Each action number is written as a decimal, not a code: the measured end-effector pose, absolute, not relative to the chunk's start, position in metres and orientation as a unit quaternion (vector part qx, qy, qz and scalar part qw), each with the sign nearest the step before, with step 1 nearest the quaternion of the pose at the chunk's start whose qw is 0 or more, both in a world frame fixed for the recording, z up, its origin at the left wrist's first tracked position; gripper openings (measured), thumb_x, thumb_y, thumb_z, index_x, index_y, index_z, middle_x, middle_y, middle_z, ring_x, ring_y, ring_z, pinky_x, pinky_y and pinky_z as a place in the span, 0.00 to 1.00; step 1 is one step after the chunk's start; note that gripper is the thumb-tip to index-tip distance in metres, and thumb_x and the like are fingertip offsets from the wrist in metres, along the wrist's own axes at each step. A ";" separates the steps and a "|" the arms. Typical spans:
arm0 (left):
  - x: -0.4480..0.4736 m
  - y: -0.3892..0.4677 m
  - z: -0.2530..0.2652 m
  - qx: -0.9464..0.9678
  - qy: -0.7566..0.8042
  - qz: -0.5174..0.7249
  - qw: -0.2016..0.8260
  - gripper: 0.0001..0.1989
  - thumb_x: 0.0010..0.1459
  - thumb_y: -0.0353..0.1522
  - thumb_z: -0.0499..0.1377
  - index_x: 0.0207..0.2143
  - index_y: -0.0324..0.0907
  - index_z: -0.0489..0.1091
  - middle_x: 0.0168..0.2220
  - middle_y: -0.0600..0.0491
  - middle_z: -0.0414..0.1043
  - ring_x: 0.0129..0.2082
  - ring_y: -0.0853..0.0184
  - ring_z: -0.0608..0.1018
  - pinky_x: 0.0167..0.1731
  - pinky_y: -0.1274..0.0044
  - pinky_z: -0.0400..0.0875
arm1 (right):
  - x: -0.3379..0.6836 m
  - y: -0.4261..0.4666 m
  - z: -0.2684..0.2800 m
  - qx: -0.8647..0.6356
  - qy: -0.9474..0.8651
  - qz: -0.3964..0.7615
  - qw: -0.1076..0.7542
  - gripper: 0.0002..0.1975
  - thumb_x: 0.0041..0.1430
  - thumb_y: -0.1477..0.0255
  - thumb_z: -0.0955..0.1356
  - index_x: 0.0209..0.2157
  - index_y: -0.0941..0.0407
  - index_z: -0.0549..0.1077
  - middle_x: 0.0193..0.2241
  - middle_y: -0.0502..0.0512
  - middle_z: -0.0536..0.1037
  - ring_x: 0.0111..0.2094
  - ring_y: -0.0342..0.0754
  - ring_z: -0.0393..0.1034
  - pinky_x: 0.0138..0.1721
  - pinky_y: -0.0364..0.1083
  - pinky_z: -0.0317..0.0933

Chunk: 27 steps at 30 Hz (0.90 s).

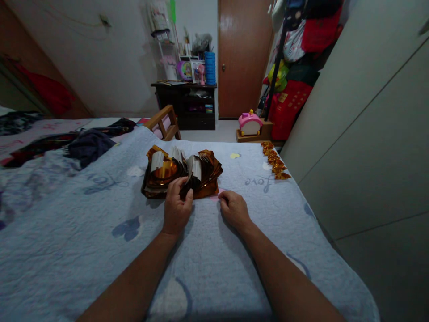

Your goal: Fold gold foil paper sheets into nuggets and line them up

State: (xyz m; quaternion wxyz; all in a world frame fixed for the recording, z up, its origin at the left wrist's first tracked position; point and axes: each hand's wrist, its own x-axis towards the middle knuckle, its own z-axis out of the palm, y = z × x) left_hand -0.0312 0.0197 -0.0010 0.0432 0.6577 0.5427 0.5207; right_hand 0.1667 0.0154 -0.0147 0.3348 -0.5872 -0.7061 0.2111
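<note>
A loose stack of shiny gold foil sheets (pixel 209 166), with white paper curls among them, lies on the bed in front of me. My left hand (pixel 177 208) is at the stack's near edge, its fingers and thumb curled around the edge of the sheets. Just off the near right corner, my right hand (pixel 234 208) rests low over the cover with its fingers curled in. Whatever its fingertips may hold is hidden. Farther right, several folded gold foil pieces (pixel 275 162) lie in a row along the bed's edge.
A light blue bed cover (pixel 134 264) with hearts and lettering spreads under everything. Dark clothes (pixel 90 145) lie at left. A wooden chair (pixel 170 123) and a pink toy (pixel 250 123) stand beyond the far edge. A pale cabinet (pixel 362 134) borders the right side.
</note>
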 end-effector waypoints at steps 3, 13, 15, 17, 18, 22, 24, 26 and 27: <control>-0.031 0.019 0.001 0.659 0.545 0.516 0.045 0.16 0.63 0.33 0.56 0.52 0.42 0.68 0.52 0.45 0.70 0.55 0.58 0.73 0.58 0.64 0.67 | 0.167 0.016 -0.015 -0.588 -0.703 0.213 0.338 0.11 0.59 0.78 0.65 0.38 0.54 0.79 0.39 0.56 0.83 0.42 0.50 0.75 0.47 0.46 0.64; -0.039 0.024 0.005 0.638 0.550 0.536 0.057 0.10 0.63 0.36 0.56 0.42 0.42 0.73 0.43 0.49 0.74 0.47 0.61 0.76 0.53 0.67 0.70 | 0.168 0.017 -0.015 -0.584 -0.705 0.218 0.339 0.12 0.59 0.79 0.64 0.38 0.55 0.79 0.38 0.56 0.82 0.40 0.50 0.75 0.45 0.46 0.63; -0.043 0.026 0.005 0.615 0.564 0.548 0.048 0.09 0.63 0.35 0.56 0.41 0.41 0.73 0.42 0.49 0.73 0.45 0.61 0.77 0.51 0.68 0.71 | 0.169 0.017 -0.016 -0.583 -0.705 0.216 0.341 0.12 0.59 0.78 0.64 0.37 0.55 0.79 0.37 0.56 0.82 0.40 0.50 0.75 0.44 0.46 0.64; -0.047 0.028 0.005 0.589 0.580 0.561 0.042 0.10 0.63 0.33 0.55 0.42 0.41 0.73 0.42 0.49 0.73 0.44 0.62 0.77 0.50 0.69 0.72 | 0.169 0.017 -0.016 -0.582 -0.705 0.214 0.343 0.11 0.59 0.78 0.64 0.37 0.55 0.79 0.37 0.56 0.82 0.39 0.50 0.75 0.44 0.46 0.64; -0.049 0.030 0.004 0.577 0.587 0.567 0.039 0.10 0.63 0.32 0.54 0.43 0.41 0.73 0.42 0.49 0.73 0.44 0.63 0.77 0.49 0.70 0.72 | 0.169 0.017 -0.016 -0.582 -0.706 0.214 0.343 0.11 0.59 0.78 0.64 0.37 0.55 0.79 0.37 0.56 0.82 0.39 0.50 0.75 0.44 0.46 0.64; -0.056 0.036 0.000 0.545 0.607 0.578 0.030 0.12 0.62 0.32 0.55 0.47 0.41 0.72 0.44 0.48 0.72 0.43 0.63 0.77 0.50 0.70 0.72 | 0.169 0.016 -0.015 -0.585 -0.707 0.212 0.336 0.11 0.58 0.78 0.64 0.37 0.54 0.79 0.37 0.55 0.82 0.39 0.50 0.75 0.44 0.46 0.64; -0.059 0.039 -0.002 0.543 0.614 0.572 0.025 0.13 0.62 0.32 0.55 0.49 0.42 0.71 0.46 0.47 0.73 0.45 0.62 0.77 0.52 0.68 0.72 | 0.169 0.016 -0.015 -0.586 -0.707 0.212 0.334 0.12 0.58 0.78 0.64 0.37 0.54 0.79 0.36 0.55 0.82 0.39 0.50 0.75 0.44 0.46 0.64; -0.062 0.041 -0.003 0.556 0.616 0.558 0.015 0.15 0.62 0.31 0.54 0.51 0.42 0.70 0.49 0.46 0.73 0.50 0.59 0.76 0.56 0.65 0.70 | 0.169 0.016 -0.015 -0.584 -0.708 0.213 0.335 0.12 0.58 0.78 0.64 0.37 0.54 0.79 0.37 0.55 0.82 0.39 0.50 0.75 0.44 0.46 0.63; -0.063 0.042 -0.004 0.565 0.616 0.549 0.009 0.16 0.62 0.31 0.54 0.52 0.42 0.69 0.50 0.45 0.73 0.53 0.58 0.75 0.57 0.64 0.68 | 0.170 0.016 -0.015 -0.583 -0.708 0.215 0.336 0.12 0.58 0.78 0.64 0.37 0.55 0.79 0.37 0.55 0.82 0.39 0.50 0.75 0.44 0.46 0.63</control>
